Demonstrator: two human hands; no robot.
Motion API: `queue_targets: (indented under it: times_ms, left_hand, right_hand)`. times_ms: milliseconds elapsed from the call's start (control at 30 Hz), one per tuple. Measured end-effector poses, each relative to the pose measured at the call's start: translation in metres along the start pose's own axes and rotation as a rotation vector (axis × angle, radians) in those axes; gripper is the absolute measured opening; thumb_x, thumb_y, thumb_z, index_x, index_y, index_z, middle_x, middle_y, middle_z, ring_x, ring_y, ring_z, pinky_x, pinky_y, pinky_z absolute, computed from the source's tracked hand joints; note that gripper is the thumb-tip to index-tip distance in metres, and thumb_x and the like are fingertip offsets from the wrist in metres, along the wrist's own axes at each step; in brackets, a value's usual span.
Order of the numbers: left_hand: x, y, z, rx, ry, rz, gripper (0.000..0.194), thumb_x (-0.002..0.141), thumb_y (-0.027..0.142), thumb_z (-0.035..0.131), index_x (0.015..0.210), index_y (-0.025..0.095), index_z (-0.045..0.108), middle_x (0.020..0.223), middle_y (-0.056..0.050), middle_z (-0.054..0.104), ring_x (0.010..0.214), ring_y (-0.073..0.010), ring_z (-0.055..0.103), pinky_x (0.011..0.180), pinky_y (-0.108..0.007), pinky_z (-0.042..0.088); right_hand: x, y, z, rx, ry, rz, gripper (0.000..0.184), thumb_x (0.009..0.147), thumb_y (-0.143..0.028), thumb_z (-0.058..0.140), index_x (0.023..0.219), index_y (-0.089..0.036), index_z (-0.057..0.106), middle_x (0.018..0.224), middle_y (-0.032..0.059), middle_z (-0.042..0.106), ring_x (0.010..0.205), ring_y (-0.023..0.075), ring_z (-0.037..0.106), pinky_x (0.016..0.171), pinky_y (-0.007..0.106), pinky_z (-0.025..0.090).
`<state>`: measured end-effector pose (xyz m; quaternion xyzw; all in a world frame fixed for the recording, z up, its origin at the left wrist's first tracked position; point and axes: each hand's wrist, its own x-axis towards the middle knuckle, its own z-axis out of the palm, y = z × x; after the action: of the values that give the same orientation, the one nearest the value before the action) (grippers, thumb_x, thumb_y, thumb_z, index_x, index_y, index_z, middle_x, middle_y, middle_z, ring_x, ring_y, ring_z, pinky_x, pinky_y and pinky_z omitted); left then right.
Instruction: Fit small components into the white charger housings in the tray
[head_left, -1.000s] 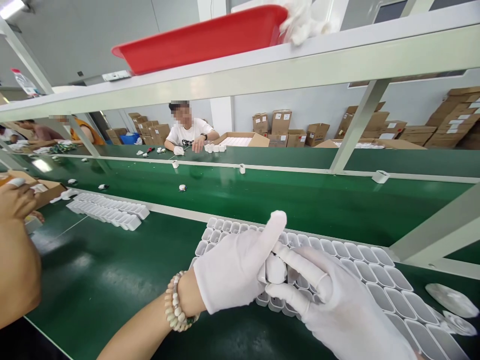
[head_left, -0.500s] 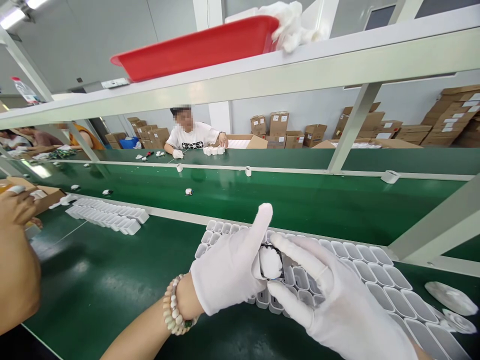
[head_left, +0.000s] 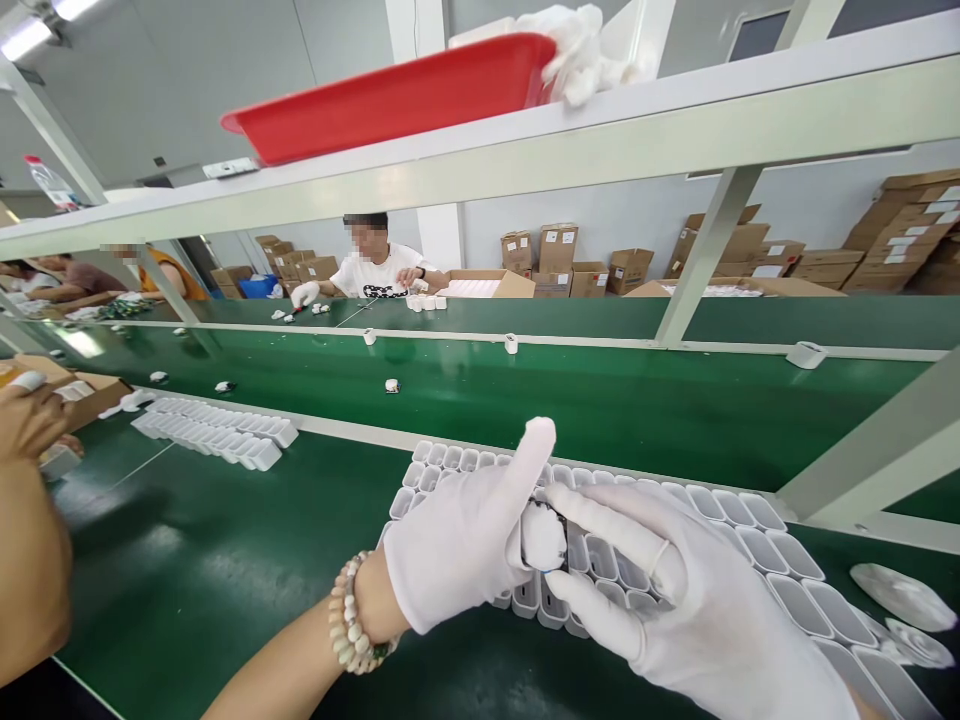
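Between my gloved hands is a small part [head_left: 543, 537] with a rounded white top and a dark edge like a circuit board. My left hand [head_left: 469, 535] wraps round it from the left, thumb raised, with its other fingers mostly hidden. From the right, the thumb and index finger of my right hand [head_left: 675, 590] pinch the part at its edge. Both hands wear white gloves, and a beaded bracelet [head_left: 349, 615] circles my left wrist. Under and behind the hands stand rows of open white plastic housings [head_left: 795, 555].
Across the green belt [head_left: 465, 395] lie several small white parts [head_left: 392, 386]. More housings [head_left: 217, 430] stand left on the bench. A co-worker's arm [head_left: 34, 540] is at far left; another person [head_left: 382, 270] sits opposite. Overhead, a shelf [head_left: 465, 160] carries a red tray [head_left: 397, 95].
My hands and the part have shifted slightly right and down. Pieces on the belt have moved right. The person opposite has reached one hand to their other side.
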<state>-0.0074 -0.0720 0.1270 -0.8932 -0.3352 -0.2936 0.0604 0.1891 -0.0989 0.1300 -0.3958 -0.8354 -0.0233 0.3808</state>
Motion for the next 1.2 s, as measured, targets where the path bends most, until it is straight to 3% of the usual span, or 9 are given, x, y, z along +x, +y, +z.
queue_targets:
  times_ms: [200, 467, 600, 733, 833, 967, 1067, 1200]
  left_hand:
    - [0.000, 0.002, 0.001, 0.071, 0.070, 0.036, 0.086, 0.096, 0.020, 0.044, 0.153, 0.013, -0.019, 0.082, -0.004, 0.066, 0.064, -0.0175, 0.064, 0.059, -0.029, 0.056]
    - [0.005, 0.004, -0.002, 0.159, 0.155, 0.087, 0.067, 0.104, 0.030, 0.025, 0.153, 0.007, -0.014, 0.073, -0.004, 0.063, 0.055, -0.0182, 0.060, 0.050, -0.029, 0.053]
    - [0.004, 0.001, 0.000, 0.162, 0.180, 0.034, 0.066, 0.101, 0.023, 0.024, 0.153, 0.009, -0.013, 0.073, -0.003, 0.064, 0.056, -0.0173, 0.061, 0.051, -0.027, 0.052]
    - [0.001, -0.001, 0.000, 0.130, 0.169, -0.004, 0.075, 0.096, 0.020, 0.031, 0.152, 0.013, -0.019, 0.078, -0.003, 0.065, 0.060, -0.0175, 0.061, 0.050, -0.025, 0.051]
    - [0.001, 0.000, -0.002, 0.104, 0.150, -0.005, 0.077, 0.094, 0.019, 0.033, 0.152, 0.012, -0.018, 0.076, -0.004, 0.064, 0.063, -0.0192, 0.062, 0.049, -0.026, 0.049]
    - [0.001, 0.000, -0.003, 0.090, 0.149, 0.003, 0.078, 0.096, 0.023, 0.035, 0.153, 0.012, -0.018, 0.079, -0.005, 0.065, 0.063, -0.0185, 0.061, 0.048, -0.024, 0.047]
    - [0.001, -0.001, -0.002, 0.077, 0.164, 0.013, 0.076, 0.097, 0.022, 0.033, 0.153, 0.013, -0.017, 0.077, -0.004, 0.063, 0.061, -0.0175, 0.059, 0.048, -0.025, 0.047]
    - [0.000, 0.000, -0.002, 0.053, 0.165, 0.023, 0.077, 0.097, 0.021, 0.035, 0.153, 0.012, -0.016, 0.072, -0.002, 0.059, 0.057, -0.0172, 0.055, 0.047, -0.026, 0.046]
  right_hand:
    - [-0.003, -0.001, 0.003, 0.022, 0.053, 0.061, 0.036, 0.081, -0.029, 0.062, 0.117, -0.028, 0.064, 0.114, 0.0048, 0.074, 0.097, 0.0272, 0.073, 0.067, 0.036, 0.065]
    - [-0.002, -0.007, 0.003, 0.017, 0.088, 0.029, 0.033, 0.085, -0.026, 0.059, 0.118, -0.028, 0.061, 0.107, 0.0033, 0.075, 0.090, 0.0238, 0.074, 0.073, 0.036, 0.063]
    - [-0.002, -0.007, 0.003, -0.002, 0.087, -0.020, 0.034, 0.091, -0.023, 0.056, 0.124, -0.028, 0.054, 0.103, 0.0034, 0.075, 0.086, 0.0222, 0.073, 0.070, 0.034, 0.062]
    - [-0.006, -0.008, 0.008, -0.018, 0.242, -0.105, 0.038, 0.092, -0.014, 0.059, 0.128, -0.024, 0.052, 0.088, 0.0023, 0.074, 0.073, 0.0192, 0.070, 0.067, 0.034, 0.059]
    - [-0.007, -0.010, 0.010, -0.049, 0.298, -0.169, 0.031, 0.092, -0.010, 0.057, 0.120, -0.022, 0.056, 0.087, 0.0022, 0.075, 0.072, 0.0179, 0.070, 0.067, 0.034, 0.057]
    - [-0.003, -0.017, 0.010, -0.132, 0.274, -0.187, 0.011, 0.098, -0.015, 0.050, 0.105, -0.020, 0.058, 0.081, 0.0033, 0.074, 0.069, 0.0191, 0.069, 0.068, 0.036, 0.055]
    - [0.000, -0.020, 0.010, -0.126, 0.222, -0.159, 0.015, 0.101, -0.019, 0.045, 0.095, -0.021, 0.058, 0.080, 0.0040, 0.072, 0.066, 0.0196, 0.066, 0.067, 0.037, 0.053]
    - [-0.001, -0.020, 0.009, -0.105, 0.172, -0.155, 0.015, 0.101, -0.019, 0.043, 0.101, -0.019, 0.058, 0.081, 0.0049, 0.071, 0.064, 0.0188, 0.062, 0.063, 0.034, 0.050]
